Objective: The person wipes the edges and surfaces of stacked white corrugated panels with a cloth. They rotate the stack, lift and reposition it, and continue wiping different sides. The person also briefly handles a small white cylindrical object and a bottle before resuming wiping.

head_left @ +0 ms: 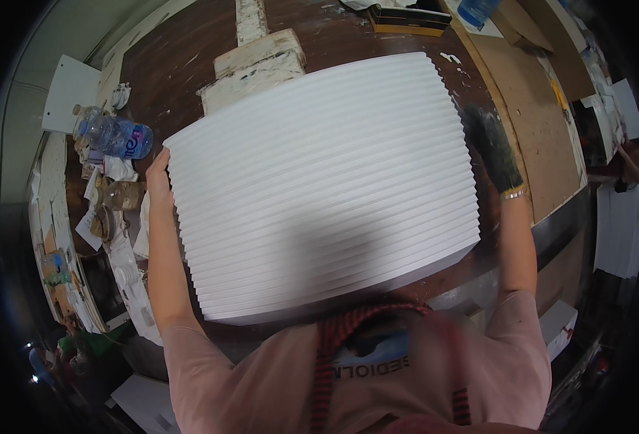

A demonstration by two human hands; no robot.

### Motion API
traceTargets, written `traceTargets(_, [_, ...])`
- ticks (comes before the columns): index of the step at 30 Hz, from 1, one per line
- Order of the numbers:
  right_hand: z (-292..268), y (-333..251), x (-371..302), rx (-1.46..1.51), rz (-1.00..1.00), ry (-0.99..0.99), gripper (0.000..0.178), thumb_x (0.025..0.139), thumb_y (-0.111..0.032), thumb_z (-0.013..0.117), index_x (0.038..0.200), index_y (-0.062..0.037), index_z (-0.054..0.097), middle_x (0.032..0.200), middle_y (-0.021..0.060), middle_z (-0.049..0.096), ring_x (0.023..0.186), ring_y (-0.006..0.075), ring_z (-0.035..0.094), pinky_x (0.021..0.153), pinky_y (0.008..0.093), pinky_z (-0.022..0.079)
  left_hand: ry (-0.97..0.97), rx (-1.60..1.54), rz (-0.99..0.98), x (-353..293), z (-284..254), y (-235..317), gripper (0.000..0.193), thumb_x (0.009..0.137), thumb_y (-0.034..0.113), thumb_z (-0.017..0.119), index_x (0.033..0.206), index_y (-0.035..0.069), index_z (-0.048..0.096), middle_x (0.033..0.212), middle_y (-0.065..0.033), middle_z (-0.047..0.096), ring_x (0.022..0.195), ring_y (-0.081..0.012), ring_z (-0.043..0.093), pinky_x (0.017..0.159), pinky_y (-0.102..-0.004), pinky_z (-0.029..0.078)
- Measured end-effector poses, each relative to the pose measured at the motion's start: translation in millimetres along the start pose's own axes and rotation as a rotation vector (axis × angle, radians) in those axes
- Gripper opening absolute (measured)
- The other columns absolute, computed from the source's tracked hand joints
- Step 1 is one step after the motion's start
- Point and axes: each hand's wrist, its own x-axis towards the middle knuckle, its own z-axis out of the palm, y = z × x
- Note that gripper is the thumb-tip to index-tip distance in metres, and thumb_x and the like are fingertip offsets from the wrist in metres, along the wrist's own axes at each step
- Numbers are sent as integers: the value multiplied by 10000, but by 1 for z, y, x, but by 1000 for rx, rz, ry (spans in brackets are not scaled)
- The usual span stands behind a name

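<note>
So I've got this big white fluted panel lying flat on the brown workbench right in front of my chest, pretty much filling the middle of my view. Its ribs and long axis run from about 9 o'clock to 3 o'clock, tilted up a bit toward the 2 o'clock corner.

My left hand is bare and pressed against the panel's left edge at 9 o'clock, fingers curled on the rim. My right hand has a dark glove on and sits at the right edge around 3 o'clock; it's blurry, so I can't really tell whether it's closed on the edge or just flat against it. Both are about equally close, one per short side.

Just beyond the far edge at 12 o'clock there's a chunky paint-crusted block, close to the panel. A plastic water bottle lies at 10 o'clock near my left hand, with clutter below it. A bare wood board sits off at 2 o'clock.
</note>
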Motion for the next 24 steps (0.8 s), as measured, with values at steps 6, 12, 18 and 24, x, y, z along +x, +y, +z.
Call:
traceTargets(6, [16,31,-109,13,-35,-34,618,1107,-443,252,1521,-2,381,1549,101,423,1426,215,378,1204,366,241,-52,74,-66,-21,6,14,479,1021,315,590,1335,-48,598,1282,-114,653,1170,-203,607,1027,-323,453])
traceTargets(12, [22,58,-165,-94,158,253,466,1109,-225,303,1492,7,429,1529,108,451,1403,218,415,1167,356,315,-257,4,-93,-128,-30,6,610,1062,421,473,1483,-18,432,1479,-109,491,1321,-216,488,1109,-346,377])
traceTargets(18, [12,95,-167,-338,-222,133,440,1068,-148,388,1472,16,453,1521,133,470,1351,220,497,1137,347,384,-295,-150,-185,-193,-58,-32,649,1071,496,404,1509,17,388,1494,-119,476,1340,-234,483,1109,-368,403])
traceTargets(24, [-1,104,-153,-366,-86,119,429,1050,-118,392,1444,30,474,1524,151,465,1415,243,432,1184,386,342,-326,-59,-106,-176,-57,-38,638,1077,488,394,1503,14,385,1471,-123,491,1312,-229,503,1091,-365,423])
